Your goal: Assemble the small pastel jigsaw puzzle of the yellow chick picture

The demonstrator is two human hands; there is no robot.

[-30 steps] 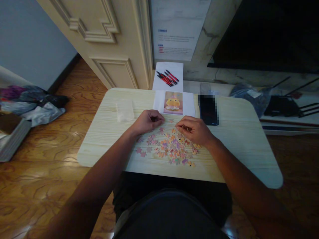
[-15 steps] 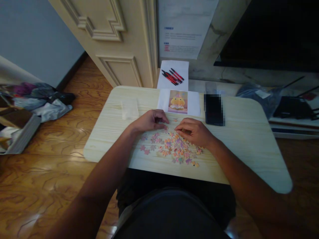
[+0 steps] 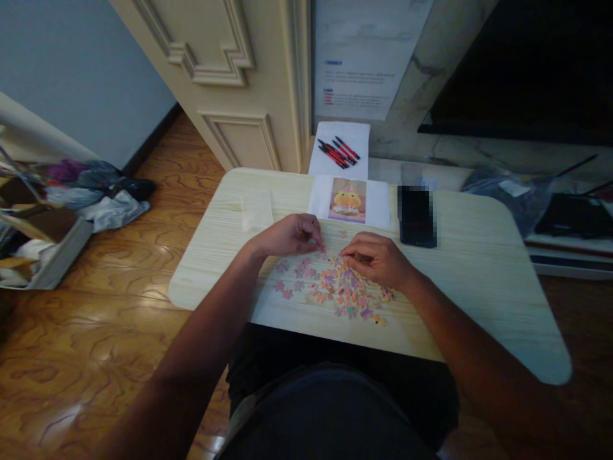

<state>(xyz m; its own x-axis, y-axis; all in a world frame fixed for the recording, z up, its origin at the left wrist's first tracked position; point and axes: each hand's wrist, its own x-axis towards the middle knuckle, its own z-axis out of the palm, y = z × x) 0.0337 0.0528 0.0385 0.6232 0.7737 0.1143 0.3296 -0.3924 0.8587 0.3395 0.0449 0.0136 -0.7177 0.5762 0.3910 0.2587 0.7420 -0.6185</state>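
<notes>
Small jigsaw puzzle pieces [image 3: 352,291] in pink, orange, purple and grey lie in a loose heap near the front edge of the table. At the heap's upper left, my left hand [image 3: 292,235] pinches a pink puzzle piece [image 3: 323,249] between thumb and fingertips. My right hand [image 3: 378,257] is over the heap's upper right side, its thumb and fingers pressed together; what sits in that pinch is too small to make out. Behind the hands lies a sheet with a printed picture [image 3: 348,199] of a yellow figure. A lone piece [image 3: 343,234] rests between the hands and the sheet.
A dark phone [image 3: 417,216] lies right of the printed sheet, and a pale translucent square [image 3: 257,211] is at the left of the table [image 3: 483,275]. Several red and black pens [image 3: 339,153] rest on white paper beyond the far edge. Boxes and bags [image 3: 115,207] stand on the floor at left.
My left thumb and fingers have closed together at the pink piece. The right hand keeps its pinch in nearly the same place. The whole view has shifted slightly.
</notes>
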